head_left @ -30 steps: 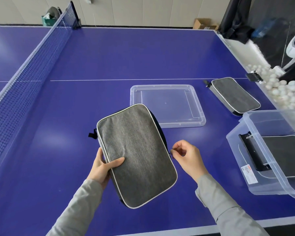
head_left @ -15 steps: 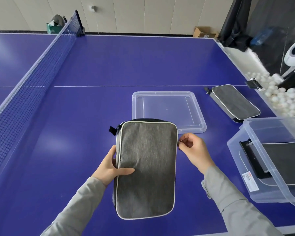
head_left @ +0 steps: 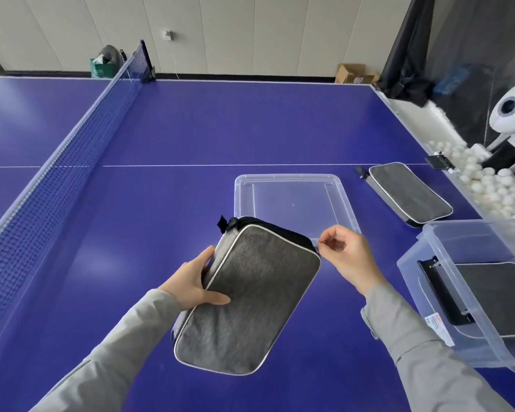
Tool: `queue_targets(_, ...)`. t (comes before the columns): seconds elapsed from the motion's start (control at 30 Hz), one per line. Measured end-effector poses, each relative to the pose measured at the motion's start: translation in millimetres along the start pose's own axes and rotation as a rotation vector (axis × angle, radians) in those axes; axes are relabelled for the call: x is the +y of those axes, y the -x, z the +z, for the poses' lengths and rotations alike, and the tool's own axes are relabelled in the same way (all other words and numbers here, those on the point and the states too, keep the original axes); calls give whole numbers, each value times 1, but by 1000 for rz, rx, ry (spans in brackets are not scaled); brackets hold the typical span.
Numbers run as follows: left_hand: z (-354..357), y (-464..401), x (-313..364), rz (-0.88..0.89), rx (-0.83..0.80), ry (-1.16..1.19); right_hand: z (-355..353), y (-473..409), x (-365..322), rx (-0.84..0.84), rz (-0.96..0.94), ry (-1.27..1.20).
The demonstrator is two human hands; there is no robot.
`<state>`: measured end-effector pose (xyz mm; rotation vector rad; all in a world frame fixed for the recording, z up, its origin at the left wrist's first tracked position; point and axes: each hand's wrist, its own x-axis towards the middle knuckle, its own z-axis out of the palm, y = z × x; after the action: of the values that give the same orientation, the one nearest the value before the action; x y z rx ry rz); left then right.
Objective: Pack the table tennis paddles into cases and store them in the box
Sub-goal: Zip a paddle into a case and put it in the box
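Grey case held above table, centre-low in view. Long axis approx 1 to 7 o'clock, black tab end toward 11-12.

L hand grips case's 9 o'clock edge, thumb on top face. R hand pinches at corner, 2 o'clock, likely zip pull; pull itself too small to confirm.

Risks (judgement): pinch slips, zip left part open; case twists in one-sided grip.

Lid at 12, second case at 2, box at 3, w/ case inside.
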<state>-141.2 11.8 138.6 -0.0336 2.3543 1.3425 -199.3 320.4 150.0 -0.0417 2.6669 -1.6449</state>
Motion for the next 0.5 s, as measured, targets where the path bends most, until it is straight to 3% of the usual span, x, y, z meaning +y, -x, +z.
queue_targets(0.5,-35,0,31,107,-71,-440,16,1,-50,-60,-142,65)
